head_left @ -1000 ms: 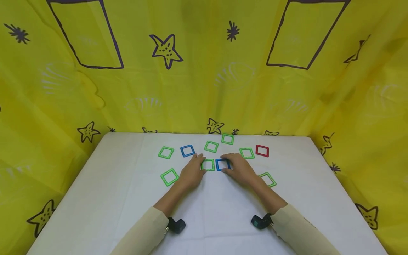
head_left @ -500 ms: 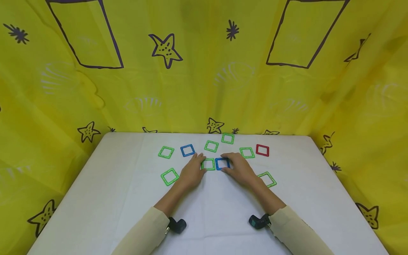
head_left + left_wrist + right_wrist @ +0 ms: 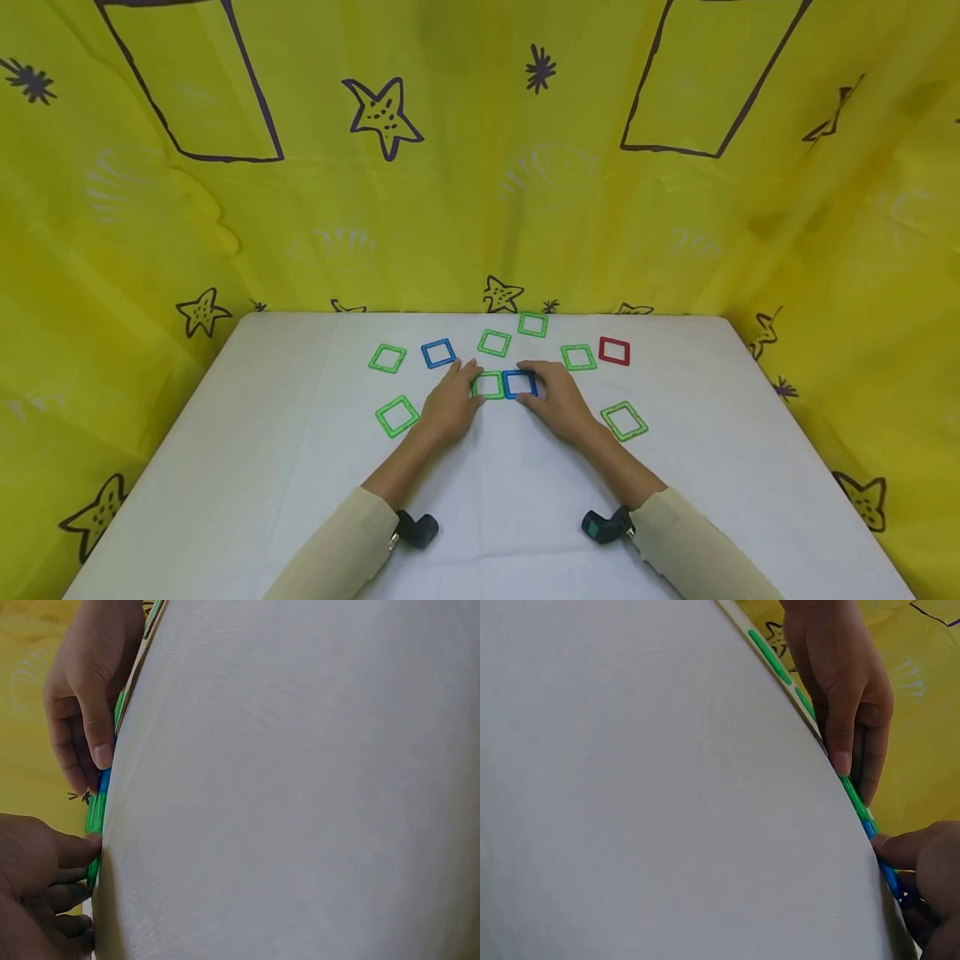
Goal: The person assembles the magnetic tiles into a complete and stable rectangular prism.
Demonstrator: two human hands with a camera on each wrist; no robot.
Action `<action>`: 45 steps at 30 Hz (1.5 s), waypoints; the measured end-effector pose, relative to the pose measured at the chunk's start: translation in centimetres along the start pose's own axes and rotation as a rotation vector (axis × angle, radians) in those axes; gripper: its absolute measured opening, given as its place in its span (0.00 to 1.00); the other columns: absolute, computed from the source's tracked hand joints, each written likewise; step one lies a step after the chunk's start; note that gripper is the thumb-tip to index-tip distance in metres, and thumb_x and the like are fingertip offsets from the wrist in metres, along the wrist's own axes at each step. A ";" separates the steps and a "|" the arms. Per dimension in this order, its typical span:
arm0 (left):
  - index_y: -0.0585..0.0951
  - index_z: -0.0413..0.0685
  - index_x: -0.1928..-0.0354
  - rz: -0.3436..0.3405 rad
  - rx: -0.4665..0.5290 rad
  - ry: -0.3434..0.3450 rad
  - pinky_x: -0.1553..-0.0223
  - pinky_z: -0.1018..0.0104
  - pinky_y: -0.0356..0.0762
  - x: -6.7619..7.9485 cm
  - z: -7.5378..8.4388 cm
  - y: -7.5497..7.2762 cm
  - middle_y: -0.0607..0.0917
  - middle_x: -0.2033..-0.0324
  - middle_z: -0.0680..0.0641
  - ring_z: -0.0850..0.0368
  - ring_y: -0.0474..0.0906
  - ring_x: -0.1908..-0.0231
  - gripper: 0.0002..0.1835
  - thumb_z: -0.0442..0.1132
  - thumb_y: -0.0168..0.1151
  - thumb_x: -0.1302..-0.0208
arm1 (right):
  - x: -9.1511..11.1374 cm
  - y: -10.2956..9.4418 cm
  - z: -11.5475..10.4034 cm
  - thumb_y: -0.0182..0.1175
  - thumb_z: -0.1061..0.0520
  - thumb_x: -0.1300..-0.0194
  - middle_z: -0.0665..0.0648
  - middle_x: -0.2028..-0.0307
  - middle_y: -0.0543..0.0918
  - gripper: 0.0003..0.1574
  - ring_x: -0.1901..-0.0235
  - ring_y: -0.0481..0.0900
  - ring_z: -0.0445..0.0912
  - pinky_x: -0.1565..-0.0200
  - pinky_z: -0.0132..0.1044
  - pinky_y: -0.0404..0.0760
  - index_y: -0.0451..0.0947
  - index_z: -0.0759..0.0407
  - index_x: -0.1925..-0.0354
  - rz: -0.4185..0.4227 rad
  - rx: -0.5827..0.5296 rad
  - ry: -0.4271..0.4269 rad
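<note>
My left hand [image 3: 450,406] pinches a green open-centred square building tile [image 3: 492,397] between thumb and fingers, flat on the white table. Opposite it, my right hand [image 3: 561,403] holds a blue square tile [image 3: 507,385] the same way, by its right side. The two tiles lie edge to edge and appear to touch. From the left wrist view, the green tile [image 3: 95,817] shows as a thin strip under the left thumb. Low at the right of the right wrist view, the blue tile [image 3: 889,877] is partly covered by the right fingers.
Around the hands lie more square tiles: a blue one [image 3: 438,353], a red one [image 3: 615,351] and several green ones, such as those at the left [image 3: 397,416] and right [image 3: 624,421]. A yellow patterned curtain [image 3: 480,192] hangs behind the white table [image 3: 480,517].
My right hand has brought the blue tile slightly left, closing the narrow gap to the green tile. My left hand has stayed almost still on the green tile.
</note>
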State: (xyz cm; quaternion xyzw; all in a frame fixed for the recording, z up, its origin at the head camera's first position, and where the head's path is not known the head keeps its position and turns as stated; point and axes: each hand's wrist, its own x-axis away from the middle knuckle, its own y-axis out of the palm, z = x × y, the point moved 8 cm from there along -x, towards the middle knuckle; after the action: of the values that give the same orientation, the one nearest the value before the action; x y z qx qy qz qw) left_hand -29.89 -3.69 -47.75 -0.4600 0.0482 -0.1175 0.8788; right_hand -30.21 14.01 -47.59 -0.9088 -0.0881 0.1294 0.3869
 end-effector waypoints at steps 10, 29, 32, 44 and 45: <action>0.72 0.46 0.25 -0.007 0.000 -0.010 0.25 0.47 0.54 0.0 0.2 -0.1 0.65 0.22 0.47 0.47 0.48 0.19 0.28 0.38 0.63 0.23 | 0.3 0.1 0.6 0.72 0.58 0.31 0.61 0.32 0.78 0.33 0.28 0.68 0.59 0.28 0.56 0.65 0.77 0.61 0.31 0.058 -0.053 -0.019; 0.77 0.43 0.30 0.099 0.118 0.041 0.26 0.46 0.59 0.8 0.0 -2.1 0.71 0.26 0.43 0.43 0.61 0.24 0.24 0.33 0.63 0.26 | 0.3 0.3 0.9 0.72 0.55 0.30 0.60 0.33 0.79 0.31 0.28 0.69 0.58 0.28 0.56 0.65 0.79 0.59 0.33 0.063 -0.054 -0.015; 0.78 0.43 0.31 0.121 0.130 0.039 0.26 0.47 0.60 0.9 -0.3 -2.6 0.73 0.27 0.42 0.43 0.63 0.25 0.24 0.33 0.64 0.27 | 0.3 0.3 0.9 0.72 0.56 0.30 0.60 0.34 0.79 0.31 0.29 0.69 0.58 0.29 0.56 0.65 0.79 0.59 0.33 0.061 -0.060 -0.015; 0.76 0.39 0.30 0.222 0.079 0.062 0.29 0.47 0.65 2.4 -0.7 -4.7 0.77 0.33 0.38 0.39 0.67 0.29 0.31 0.38 0.73 0.33 | 0.3 0.4 1.0 0.72 0.56 0.30 0.60 0.33 0.78 0.30 0.28 0.69 0.57 0.28 0.55 0.64 0.79 0.59 0.33 0.053 -0.077 -0.011; 0.76 0.38 0.31 0.231 0.077 0.065 0.29 0.47 0.66 2.7 -0.9 -4.9 0.78 0.33 0.37 0.39 0.67 0.29 0.32 0.38 0.75 0.34 | 0.3 0.4 1.1 0.72 0.56 0.30 0.60 0.33 0.79 0.30 0.28 0.69 0.57 0.28 0.54 0.64 0.79 0.59 0.33 0.050 -0.079 -0.012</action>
State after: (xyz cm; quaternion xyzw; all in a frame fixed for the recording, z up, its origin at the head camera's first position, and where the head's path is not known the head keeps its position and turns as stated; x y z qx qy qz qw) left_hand -28.27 -7.76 -44.17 -0.4132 0.1249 -0.0321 0.9014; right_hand -30.25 14.52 -48.63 -0.9244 -0.0728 0.1409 0.3469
